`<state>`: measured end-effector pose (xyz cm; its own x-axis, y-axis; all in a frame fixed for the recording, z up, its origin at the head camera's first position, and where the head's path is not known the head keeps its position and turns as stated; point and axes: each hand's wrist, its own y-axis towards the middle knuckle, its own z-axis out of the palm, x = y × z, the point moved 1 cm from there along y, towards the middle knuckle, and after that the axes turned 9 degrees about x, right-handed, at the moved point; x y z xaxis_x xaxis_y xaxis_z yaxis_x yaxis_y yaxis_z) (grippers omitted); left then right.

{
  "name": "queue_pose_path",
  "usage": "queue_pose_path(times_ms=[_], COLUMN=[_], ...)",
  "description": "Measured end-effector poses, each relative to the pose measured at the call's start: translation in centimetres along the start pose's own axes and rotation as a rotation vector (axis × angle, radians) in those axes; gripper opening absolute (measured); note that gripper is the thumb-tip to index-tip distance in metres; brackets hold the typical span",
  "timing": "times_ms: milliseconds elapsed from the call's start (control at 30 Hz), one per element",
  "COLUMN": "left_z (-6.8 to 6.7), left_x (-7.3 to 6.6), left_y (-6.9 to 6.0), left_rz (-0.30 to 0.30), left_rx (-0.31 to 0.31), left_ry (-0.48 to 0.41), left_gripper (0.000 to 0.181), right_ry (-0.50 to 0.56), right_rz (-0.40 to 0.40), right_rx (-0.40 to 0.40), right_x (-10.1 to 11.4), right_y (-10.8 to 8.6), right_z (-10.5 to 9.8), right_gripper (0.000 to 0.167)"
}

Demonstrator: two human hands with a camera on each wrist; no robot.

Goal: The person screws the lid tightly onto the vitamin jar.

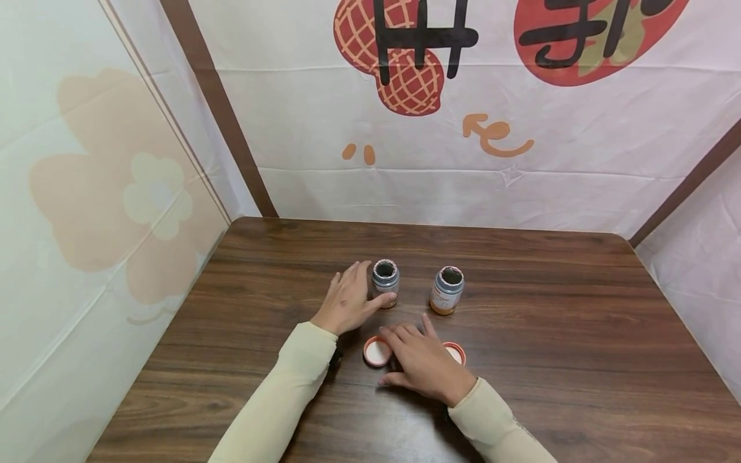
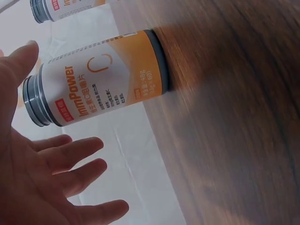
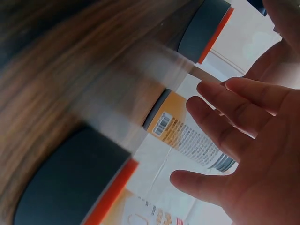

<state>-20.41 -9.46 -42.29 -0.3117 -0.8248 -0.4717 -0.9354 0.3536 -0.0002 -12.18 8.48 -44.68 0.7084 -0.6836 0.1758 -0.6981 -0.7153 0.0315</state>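
Grey and orange, the uncapped left bottle [image 1: 386, 284] stands on the brown table [image 1: 556, 334] between the spread thumb and fingers of my left hand [image 1: 347, 300], the right bottle [image 1: 446, 296] near it; my right hand [image 1: 419, 360], fingers stretched and loosely spread, is between the upturned left lid [image 1: 376, 353] and right lid [image 1: 456, 352]
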Motion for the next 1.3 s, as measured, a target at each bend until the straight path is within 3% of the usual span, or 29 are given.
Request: queue_pose_path(times_ms=[400,833,1300], left_z=[0.5,1.0,1.1], left_x=[-0.1,-0.5,-0.6], left_y=[0.6,1.1,1.3], left_rz=[-0.023,-0.05,-0.062], left_rx=[-0.031,-0.05,-0.055], left_ry=[0.013,-0.001,-0.037], left_gripper=[0.071,0.069,0.065], right_ry=[-0.107,-0.142,-0.16], right_rz=[0.006,0.019,0.048], right_rx=[0.029,0.064,0.087], right_x=[0.2,0.4,0.9], right_y=[0.9,1.5,1.8], right_z=[0.5,0.6,0.6], right_gripper=[0.071,0.059,0.056])
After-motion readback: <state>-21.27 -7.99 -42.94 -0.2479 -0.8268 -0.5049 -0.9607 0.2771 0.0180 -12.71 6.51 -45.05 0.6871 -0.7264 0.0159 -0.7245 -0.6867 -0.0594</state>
